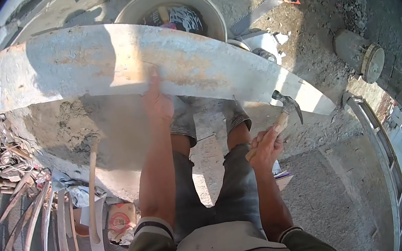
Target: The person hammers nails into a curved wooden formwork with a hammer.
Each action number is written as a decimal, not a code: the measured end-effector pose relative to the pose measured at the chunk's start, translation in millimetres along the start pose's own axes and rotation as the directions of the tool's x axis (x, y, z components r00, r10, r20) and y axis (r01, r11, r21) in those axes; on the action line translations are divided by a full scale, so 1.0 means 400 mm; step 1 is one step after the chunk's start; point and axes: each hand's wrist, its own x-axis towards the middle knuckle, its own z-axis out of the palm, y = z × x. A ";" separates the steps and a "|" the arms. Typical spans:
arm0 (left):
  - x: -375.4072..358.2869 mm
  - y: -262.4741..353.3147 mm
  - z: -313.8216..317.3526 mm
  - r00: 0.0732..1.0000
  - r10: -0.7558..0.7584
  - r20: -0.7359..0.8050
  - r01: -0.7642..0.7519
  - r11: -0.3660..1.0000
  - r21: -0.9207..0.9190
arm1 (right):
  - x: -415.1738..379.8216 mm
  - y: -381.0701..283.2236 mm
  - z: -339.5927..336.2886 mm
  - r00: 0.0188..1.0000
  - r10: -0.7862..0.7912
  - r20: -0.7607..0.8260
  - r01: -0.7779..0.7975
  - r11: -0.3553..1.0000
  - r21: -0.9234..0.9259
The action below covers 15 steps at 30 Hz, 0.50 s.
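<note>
Plank braced, hammer in hand.
Left hand pressed flat on the wide plank across the knees; right hand gripped the claw hammer just under its lower edge.

One head-worn fisheye camera looks steeply down, close over the person's arms and legs. The frame's corners are black.

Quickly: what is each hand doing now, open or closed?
Left hand: open, pressing on the plank.
Right hand: closed, holding the hammer.
</note>
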 end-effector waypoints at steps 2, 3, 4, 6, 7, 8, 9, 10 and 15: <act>0.000 0.017 -0.008 0.991 0.062 0.118 -0.083 0.979 0.185 | -0.031 0.070 -0.047 0.986 0.097 -0.134 -0.087 0.993 0.080; -0.040 0.064 0.042 0.997 0.057 0.051 -0.060 0.997 0.058 | -0.045 0.087 -0.046 0.980 0.114 -0.164 -0.094 0.988 0.120; -0.067 0.080 0.075 0.999 0.038 -0.018 -0.039 0.997 -0.068 | -0.063 0.104 -0.033 0.983 0.086 -0.160 -0.063 0.987 0.145; -0.036 0.067 0.022 0.966 0.237 0.108 -0.260 0.894 0.364 | -0.100 0.124 -0.013 0.977 0.095 -0.193 -0.057 0.980 0.193; -0.018 0.061 -0.005 0.928 0.308 0.212 -0.374 0.755 0.538 | -0.109 0.125 0.000 0.983 0.046 -0.177 -0.014 0.984 0.180; -0.010 0.065 -0.016 0.874 0.374 0.312 -0.481 0.570 0.666 | -0.114 0.132 0.007 0.988 -0.006 -0.155 0.032 0.985 0.168; -0.017 0.088 0.007 0.900 0.366 0.239 -0.433 0.676 0.596 | -0.122 0.144 0.007 0.978 -0.101 -0.180 0.126 0.983 0.136; -0.026 0.104 0.021 0.910 0.357 0.211 -0.411 0.711 0.571 | -0.126 0.148 0.004 0.978 -0.073 -0.196 0.106 0.981 0.164; -0.011 0.142 0.051 0.886 0.353 0.299 -0.463 0.696 0.549 | -0.072 0.165 0.020 0.885 -0.432 -0.172 0.435 0.900 -0.022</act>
